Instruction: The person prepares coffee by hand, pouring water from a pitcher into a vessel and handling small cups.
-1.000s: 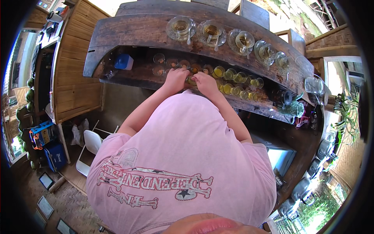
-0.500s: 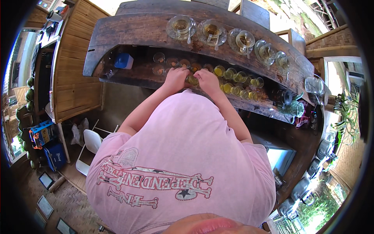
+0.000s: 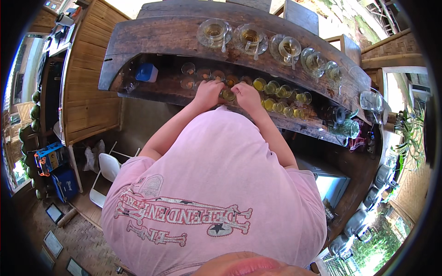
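Two rows of small glasses stand on the lower shelf of a dark wooden counter. My left hand and my right hand are at the middle of the front row. Between them is a small glass with yellowish content; curled fingers of both hands meet its sides, though the exact grip is partly hidden. Left of my hands, glasses hold orange-brown bits at the bottom. To the right, several glasses contain yellow-green liquid.
On the upper counter, clear cups of amber liquid stand on glass saucers with spoons. A blue-lidded box sits at the shelf's left end. Glass jugs stand at the right end. A white folding chair is at the left.
My right hand has shifted very slightly to the right, and a little more of the glass between my hands shows. My left hand stays almost in place.
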{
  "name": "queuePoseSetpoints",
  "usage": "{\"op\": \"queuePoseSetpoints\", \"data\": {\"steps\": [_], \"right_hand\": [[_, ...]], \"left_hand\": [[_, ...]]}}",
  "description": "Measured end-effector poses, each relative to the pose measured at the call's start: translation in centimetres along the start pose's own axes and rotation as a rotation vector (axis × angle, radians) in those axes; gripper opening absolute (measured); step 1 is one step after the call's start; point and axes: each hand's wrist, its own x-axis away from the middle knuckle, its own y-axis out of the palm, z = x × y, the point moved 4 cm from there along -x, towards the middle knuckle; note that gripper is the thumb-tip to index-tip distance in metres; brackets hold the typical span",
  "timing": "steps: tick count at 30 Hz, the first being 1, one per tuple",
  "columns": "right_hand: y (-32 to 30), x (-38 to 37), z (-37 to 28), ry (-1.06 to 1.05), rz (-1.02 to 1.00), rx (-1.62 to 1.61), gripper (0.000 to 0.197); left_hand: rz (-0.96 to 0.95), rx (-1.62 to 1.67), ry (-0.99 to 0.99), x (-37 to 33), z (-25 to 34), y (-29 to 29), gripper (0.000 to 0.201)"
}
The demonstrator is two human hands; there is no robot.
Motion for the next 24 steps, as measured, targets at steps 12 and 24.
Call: {"op": "queuePoseSetpoints", "data": {"steps": [12, 24], "right_hand": [[-0.1, 0.0, -0.7, -0.018, 0.027, -0.042, 0.018], [1.2, 0.3, -0.6, -0.06, -0.09, 0.023, 0.016]], "left_hand": [[-0.001, -0.013, 0.008, -0.1, 0.6, -0.5, 0.051], [0.012, -0.011, 0.024, -0.1, 0.2, -0.2, 0.05]]}}
